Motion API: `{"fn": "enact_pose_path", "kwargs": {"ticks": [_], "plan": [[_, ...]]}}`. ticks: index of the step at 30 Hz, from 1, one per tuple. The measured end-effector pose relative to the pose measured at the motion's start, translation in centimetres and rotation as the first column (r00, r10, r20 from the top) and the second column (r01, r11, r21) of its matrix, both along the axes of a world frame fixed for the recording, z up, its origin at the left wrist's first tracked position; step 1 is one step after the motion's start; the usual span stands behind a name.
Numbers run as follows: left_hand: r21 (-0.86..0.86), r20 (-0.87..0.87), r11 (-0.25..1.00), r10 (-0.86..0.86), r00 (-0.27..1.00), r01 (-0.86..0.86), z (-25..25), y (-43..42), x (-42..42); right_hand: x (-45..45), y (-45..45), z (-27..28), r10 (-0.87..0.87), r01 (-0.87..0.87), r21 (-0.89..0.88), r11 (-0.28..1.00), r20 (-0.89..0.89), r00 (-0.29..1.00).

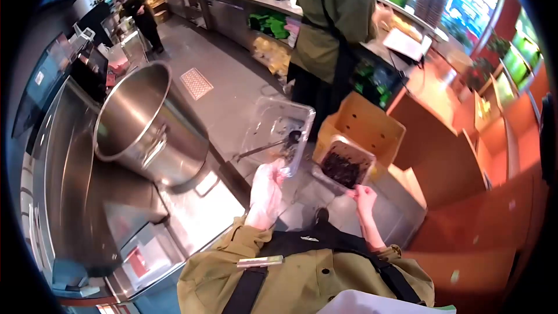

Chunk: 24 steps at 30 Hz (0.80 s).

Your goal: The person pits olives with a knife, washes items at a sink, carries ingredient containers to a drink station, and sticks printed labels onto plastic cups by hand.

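Observation:
My left hand (267, 191) is closed on the near edge of a clear plastic container (303, 139), which is tilted and has a few dark bits inside. A black ladle (264, 149) lies across that container. To the right, my right hand (364, 197) pinches the near rim of a smaller clear container (368, 161) holding dark food (341, 169). This smaller container is in front of a yellow-orange crate (372, 123). The two containers are apart.
A large steel pot (174, 139) stands on the steel counter (200, 221) at left. A person (331, 23) in an apron stands just ahead; another person (139, 14) is farther back. Orange-brown partitions (436, 145) rise at right. A drain cover (196, 83) is in the floor.

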<state>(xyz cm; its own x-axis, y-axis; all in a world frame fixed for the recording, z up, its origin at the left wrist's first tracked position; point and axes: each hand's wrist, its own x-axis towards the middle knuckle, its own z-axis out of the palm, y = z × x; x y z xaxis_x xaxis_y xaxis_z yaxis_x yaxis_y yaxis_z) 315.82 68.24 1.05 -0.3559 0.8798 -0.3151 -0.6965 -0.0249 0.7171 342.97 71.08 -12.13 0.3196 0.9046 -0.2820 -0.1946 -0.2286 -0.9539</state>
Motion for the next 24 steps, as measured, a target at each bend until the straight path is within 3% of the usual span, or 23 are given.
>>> {"fn": "enact_pose_path", "kwargs": {"ticks": [3, 4, 10, 16, 18, 24], "plan": [[-0.048, 0.064, 0.977, 0.209, 0.976, -0.206, -1.0, 8.2, -1.7, -3.2, 12.0, -1.5, 0.168, -0.173, -0.037, 0.984, -0.122, 0.978], [-0.05, 0.001, 0.975, 0.215, 0.977, -0.215, -0.9, 9.8, -3.0, -5.1, 15.4, -1.0, 0.223, -0.231, -0.031, 0.972, -0.163, 0.961], [-0.006, 0.09, 0.87, 0.491, 0.866, -0.493, -0.8, 21.9, -10.3, -20.7, 35.4, -1.5, 0.505, -0.517, -0.038, 0.855, -0.167, 0.847], [0.084, 0.154, 0.795, 0.585, 0.796, -0.601, -0.8, 38.0, -23.8, -36.7, 50.9, -0.6, 0.502, -0.531, -0.022, 0.847, -0.297, 0.812], [0.059, 0.181, 0.774, 0.613, 0.769, -0.631, 0.4, 43.2, -28.2, -41.1, 56.5, 0.1, 0.47, -0.499, -0.084, 0.863, -0.231, 0.852], [0.074, 0.171, 0.746, 0.644, 0.746, -0.661, 0.0, 56.7, -42.4, -53.3, 72.5, -0.4, 0.466, -0.471, -0.012, 0.882, -0.136, 0.875]]}}
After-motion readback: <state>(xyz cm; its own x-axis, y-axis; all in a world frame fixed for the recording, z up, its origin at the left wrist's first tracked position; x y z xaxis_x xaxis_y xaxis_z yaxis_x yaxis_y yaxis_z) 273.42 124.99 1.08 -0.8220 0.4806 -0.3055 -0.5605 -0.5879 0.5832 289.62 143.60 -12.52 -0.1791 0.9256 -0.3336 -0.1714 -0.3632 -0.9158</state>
